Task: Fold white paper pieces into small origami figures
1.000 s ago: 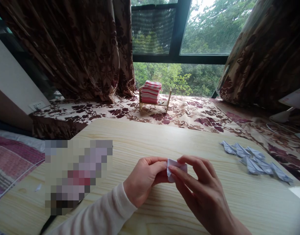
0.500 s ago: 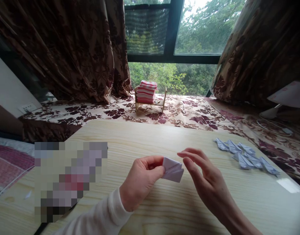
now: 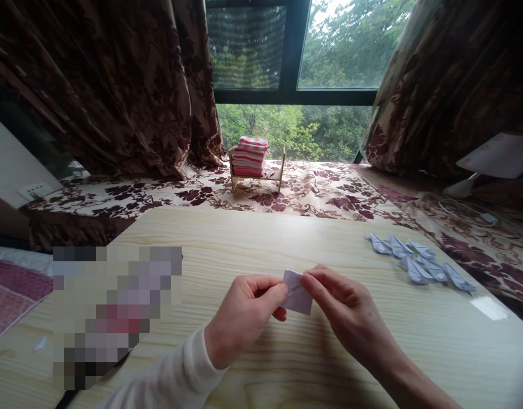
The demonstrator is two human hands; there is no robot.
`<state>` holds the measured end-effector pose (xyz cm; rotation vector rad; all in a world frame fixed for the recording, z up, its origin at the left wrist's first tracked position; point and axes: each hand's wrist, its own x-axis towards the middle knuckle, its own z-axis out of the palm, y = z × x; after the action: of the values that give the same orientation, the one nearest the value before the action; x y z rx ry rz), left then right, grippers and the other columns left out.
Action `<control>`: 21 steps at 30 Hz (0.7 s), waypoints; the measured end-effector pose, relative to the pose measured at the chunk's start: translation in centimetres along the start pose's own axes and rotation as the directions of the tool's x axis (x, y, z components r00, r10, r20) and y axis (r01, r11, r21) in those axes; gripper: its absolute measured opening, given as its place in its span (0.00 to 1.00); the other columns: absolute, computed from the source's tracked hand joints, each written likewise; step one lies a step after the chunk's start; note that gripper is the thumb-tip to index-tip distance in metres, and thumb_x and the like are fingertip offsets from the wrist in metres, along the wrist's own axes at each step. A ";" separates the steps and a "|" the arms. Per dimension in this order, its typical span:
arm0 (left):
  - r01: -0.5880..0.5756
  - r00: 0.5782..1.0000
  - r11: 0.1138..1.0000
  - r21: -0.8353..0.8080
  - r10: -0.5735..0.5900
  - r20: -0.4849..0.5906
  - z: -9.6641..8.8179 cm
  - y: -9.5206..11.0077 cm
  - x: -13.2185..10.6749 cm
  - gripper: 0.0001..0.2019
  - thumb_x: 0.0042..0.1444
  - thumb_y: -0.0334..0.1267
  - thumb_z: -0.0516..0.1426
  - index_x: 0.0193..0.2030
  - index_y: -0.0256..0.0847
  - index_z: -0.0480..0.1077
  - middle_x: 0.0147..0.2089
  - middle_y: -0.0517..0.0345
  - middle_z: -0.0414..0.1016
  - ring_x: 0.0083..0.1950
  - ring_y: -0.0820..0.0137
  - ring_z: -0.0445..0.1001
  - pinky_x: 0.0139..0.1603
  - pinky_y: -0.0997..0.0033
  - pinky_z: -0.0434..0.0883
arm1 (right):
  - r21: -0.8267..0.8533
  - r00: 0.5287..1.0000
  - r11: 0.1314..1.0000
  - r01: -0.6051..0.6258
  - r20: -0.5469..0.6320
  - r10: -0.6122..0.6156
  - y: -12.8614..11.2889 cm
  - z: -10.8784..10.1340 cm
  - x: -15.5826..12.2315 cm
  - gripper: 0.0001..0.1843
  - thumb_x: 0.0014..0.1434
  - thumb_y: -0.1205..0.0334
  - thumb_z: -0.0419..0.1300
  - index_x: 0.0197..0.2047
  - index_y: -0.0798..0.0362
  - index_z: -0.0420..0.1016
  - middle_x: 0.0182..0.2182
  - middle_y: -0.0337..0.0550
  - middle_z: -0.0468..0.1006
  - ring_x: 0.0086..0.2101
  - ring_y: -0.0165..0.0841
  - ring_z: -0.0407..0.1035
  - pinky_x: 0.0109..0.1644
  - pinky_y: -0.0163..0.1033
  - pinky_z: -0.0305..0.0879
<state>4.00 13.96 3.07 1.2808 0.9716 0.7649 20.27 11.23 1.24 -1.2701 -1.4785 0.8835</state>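
A small piece of folded white paper (image 3: 298, 296) is held up over the wooden table, between my two hands. My left hand (image 3: 247, 311) pinches its left edge between thumb and fingers. At the paper's upper right corner, my right hand (image 3: 344, 295) closes thumb and fingertips on it. The fingertips behind the paper are partly hidden. Several folded white paper pieces (image 3: 417, 270) with pointed ends lie grouped at the right of the table.
The pale wood-grain table (image 3: 227, 238) spans the foreground. A blurred-out object (image 3: 120, 312) lies at its left, near a small paper scrap (image 3: 40, 344). Behind, on the patterned cloth, stand a little wooden rack (image 3: 256, 177) with folded striped cloths (image 3: 249, 157) and a lamp (image 3: 494, 156).
My right hand has moved left and its open fingers have closed on the paper's right corner. My left hand keeps its pinch. The whole view has shifted slightly.
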 end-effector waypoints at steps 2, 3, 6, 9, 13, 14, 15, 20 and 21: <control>-0.009 1.000 0.999 0.032 0.008 0.014 -0.1 0.1 0.0 0.13 0.53 0.38 0.56 0.21 0.35 0.74 0.22 0.58 0.70 0.27 0.73 0.68 0.31 0.74 0.66 | 0.005 1.000 1.000 -0.013 -0.004 0.013 0.0 0.0 -0.1 0.15 0.62 0.54 0.55 0.29 0.52 0.75 0.25 0.36 0.69 0.28 0.29 0.64 0.33 0.33 0.60; -0.015 1.000 0.999 0.039 0.014 0.022 -0.2 0.1 0.0 0.14 0.53 0.38 0.56 0.21 0.35 0.73 0.22 0.58 0.70 0.27 0.73 0.68 0.31 0.74 0.66 | 0.005 1.000 1.000 -0.014 -0.008 0.014 0.0 0.0 -0.1 0.15 0.62 0.53 0.55 0.28 0.52 0.75 0.24 0.35 0.69 0.28 0.28 0.64 0.32 0.33 0.59; -0.015 0.999 0.998 0.059 0.013 0.037 -0.3 0.1 0.0 0.13 0.53 0.37 0.55 0.22 0.35 0.73 0.22 0.58 0.70 0.27 0.73 0.67 0.31 0.74 0.66 | 0.003 1.000 1.000 -0.008 -0.018 0.008 0.3 0.0 -0.1 0.16 0.62 0.53 0.56 0.27 0.52 0.74 0.24 0.36 0.69 0.28 0.29 0.63 0.32 0.33 0.58; 0.002 1.000 0.997 0.082 -0.003 0.018 -0.3 0.0 0.2 0.12 0.53 0.36 0.55 0.23 0.34 0.73 0.21 0.59 0.69 0.27 0.74 0.67 0.31 0.74 0.65 | -0.003 1.000 1.000 -0.012 -0.014 0.012 0.4 -0.1 0.0 0.15 0.61 0.53 0.56 0.29 0.52 0.76 0.25 0.36 0.70 0.29 0.29 0.63 0.33 0.33 0.58; -0.011 1.000 0.998 0.059 0.010 0.005 -0.1 -0.1 0.2 0.13 0.54 0.40 0.55 0.24 0.35 0.73 0.23 0.59 0.69 0.27 0.74 0.67 0.30 0.74 0.66 | 0.004 1.000 1.000 -0.020 0.008 0.020 0.5 -0.2 0.0 0.15 0.61 0.52 0.56 0.30 0.52 0.78 0.25 0.37 0.71 0.29 0.30 0.64 0.33 0.34 0.59; -0.025 1.000 0.998 0.060 0.024 0.003 -0.1 -0.1 0.2 0.13 0.55 0.40 0.55 0.24 0.35 0.73 0.24 0.59 0.69 0.27 0.74 0.66 0.30 0.74 0.66 | 0.003 1.000 1.000 -0.020 0.018 0.019 0.5 -0.2 0.0 0.15 0.61 0.52 0.56 0.30 0.52 0.78 0.25 0.38 0.72 0.30 0.31 0.64 0.34 0.34 0.60; -0.051 0.999 0.995 0.080 0.051 -0.009 -0.1 -0.2 0.1 0.13 0.55 0.39 0.55 0.24 0.35 0.73 0.24 0.59 0.69 0.28 0.73 0.66 0.30 0.74 0.66 | -0.001 0.999 1.000 -0.020 0.031 0.020 0.5 -0.2 0.0 0.15 0.61 0.52 0.56 0.31 0.52 0.78 0.26 0.38 0.72 0.30 0.31 0.65 0.34 0.34 0.60; -0.320 0.918 0.853 0.412 0.387 -0.089 0.1 -0.8 -0.2 0.11 0.56 0.33 0.54 0.26 0.36 0.75 0.26 0.57 0.70 0.30 0.72 0.67 0.32 0.74 0.64 | 0.024 0.999 0.999 -0.022 0.044 0.021 0.7 0.0 0.0 0.12 0.61 0.54 0.57 0.37 0.51 0.78 0.36 0.41 0.75 0.39 0.34 0.69 0.41 0.35 0.63; -0.359 0.896 0.814 0.456 0.437 -0.074 0.1 -0.9 -0.3 0.11 0.56 0.32 0.54 0.27 0.36 0.75 0.27 0.57 0.70 0.30 0.72 0.68 0.33 0.73 0.64 | 0.042 0.999 0.999 -0.024 0.042 0.023 0.7 0.0 0.0 0.12 0.61 0.54 0.57 0.39 0.51 0.77 0.38 0.42 0.75 0.40 0.34 0.69 0.42 0.35 0.63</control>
<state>3.95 13.51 2.19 1.8742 1.0646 1.0392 20.41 11.42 0.60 -1.2465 -1.4723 0.9576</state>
